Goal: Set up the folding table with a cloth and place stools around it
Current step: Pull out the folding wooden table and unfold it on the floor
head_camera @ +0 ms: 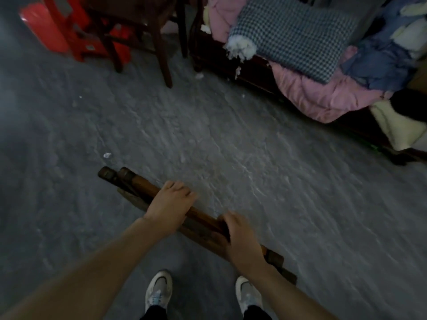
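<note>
A folded wooden table [138, 183] stands on its edge on the grey floor, seen from above as a long brown bar running from left to lower right. My left hand [169, 205] grips its top edge near the middle, fingers curled over the far side. My right hand [242, 239] grips the same edge closer to me. Red plastic stools [55, 28] are stacked at the far left. No tablecloth is identifiable.
A dark wooden chair [143, 31] stands beside the stools. A low dark bench [254, 70] on the right carries a checked cushion [293, 35], pink bedding [318, 93] and blue clothes. My two white shoes [159, 289] are just behind the table. Bare concrete floor [208, 135] lies ahead.
</note>
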The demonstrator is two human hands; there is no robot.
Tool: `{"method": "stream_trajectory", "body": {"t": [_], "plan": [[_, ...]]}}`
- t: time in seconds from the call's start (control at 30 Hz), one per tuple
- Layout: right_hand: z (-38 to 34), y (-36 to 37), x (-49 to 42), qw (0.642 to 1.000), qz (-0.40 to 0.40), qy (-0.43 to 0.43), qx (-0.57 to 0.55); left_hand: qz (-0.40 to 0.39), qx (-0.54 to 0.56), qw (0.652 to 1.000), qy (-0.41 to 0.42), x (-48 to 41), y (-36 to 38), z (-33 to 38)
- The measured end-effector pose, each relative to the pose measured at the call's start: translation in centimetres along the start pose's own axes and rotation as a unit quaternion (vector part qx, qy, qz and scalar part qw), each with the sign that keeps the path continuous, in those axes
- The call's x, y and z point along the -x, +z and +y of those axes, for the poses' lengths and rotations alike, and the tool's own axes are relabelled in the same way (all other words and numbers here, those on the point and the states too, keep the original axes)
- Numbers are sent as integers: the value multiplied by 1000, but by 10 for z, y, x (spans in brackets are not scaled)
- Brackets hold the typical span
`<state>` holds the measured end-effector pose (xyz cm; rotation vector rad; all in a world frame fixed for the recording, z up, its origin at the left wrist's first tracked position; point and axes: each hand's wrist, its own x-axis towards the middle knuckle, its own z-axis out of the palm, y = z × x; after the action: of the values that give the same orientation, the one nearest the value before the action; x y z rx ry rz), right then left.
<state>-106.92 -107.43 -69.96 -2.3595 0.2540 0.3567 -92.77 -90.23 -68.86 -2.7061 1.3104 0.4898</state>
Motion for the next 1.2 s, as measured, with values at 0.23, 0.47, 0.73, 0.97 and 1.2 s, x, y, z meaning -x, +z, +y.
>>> {"method": "stream_trajectory", "body": {"t": [0.23,0.47,0.73,0.97,1.2], "plan": [[8,-20,18,993,-41,-113,-7,122,114,961,-218,46,-13,69],[22,-17,44,972,-76,-206,87,259,319,829,-380,76,10,147],[57,-21,83,960,-63,-254,98,266,468,770,-341,88,48,254],[89,-46,92,947,-80,-287,117,273,505,733,-365,74,57,311],[113,-58,83,945,-160,-283,17,291,478,755,-340,67,101,337]]}}
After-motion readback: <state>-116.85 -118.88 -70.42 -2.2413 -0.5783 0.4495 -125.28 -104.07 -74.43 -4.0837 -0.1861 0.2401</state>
